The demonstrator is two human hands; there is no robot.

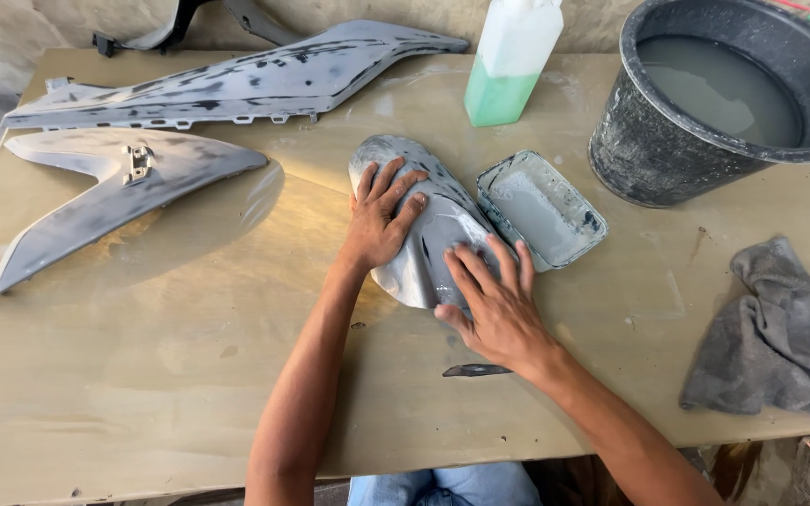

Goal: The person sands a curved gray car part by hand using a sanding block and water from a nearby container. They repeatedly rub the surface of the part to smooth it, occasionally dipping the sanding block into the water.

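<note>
Both hands, left hand [382, 220] and right hand [494, 305], press flat, ungripping, on grey panel [424, 253]; plywood table [142, 375] apparently wet.

A curved grey primed panel [424, 234] lies wet, convex side up, mid-table.

Bright daylight, soft shadows under arms, sharp focus, slight edge distortion

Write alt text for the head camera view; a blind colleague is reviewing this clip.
Both bare hands, left hand and right hand, press flat on a curved grey panel on a tan table. Beside it lie a shallow tray of grey liquid, a black bucket of murky water, a bottle with green liquid, a grey rag and two long grey panels.
</note>
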